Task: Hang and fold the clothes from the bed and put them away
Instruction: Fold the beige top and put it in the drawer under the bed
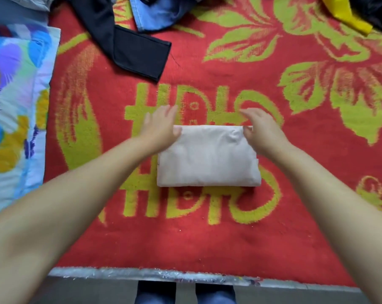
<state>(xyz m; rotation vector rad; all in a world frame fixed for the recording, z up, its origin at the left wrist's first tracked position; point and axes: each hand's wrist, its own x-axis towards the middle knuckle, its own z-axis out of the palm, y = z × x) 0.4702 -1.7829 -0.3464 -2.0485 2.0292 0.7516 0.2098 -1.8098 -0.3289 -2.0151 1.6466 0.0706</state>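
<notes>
I stand at the near edge of the bed (155, 272), my jeans (185, 292) just showing below it, and reach both arms out over the red and yellow blanket (207, 244). In the middle of it lies the folded cloth (207, 159), a pale, flat rectangle, its near edge a rounded fold. It looks light and soft, so I judge it would sag or fall open if lifted by one corner; better to slide flat palms under both short sides. My left hand (161, 126) rests on its far left corner, fingers straight and loosely spread. My right hand (258, 126) is at the far right corner, fingers curled and pinching the top edge. Left of the blanket is a flowered pillow (16, 106). Farther off lie unfolded black trousers (137, 51), a blue garment (155, 16) and, far right, something yellow (348, 16).
</notes>
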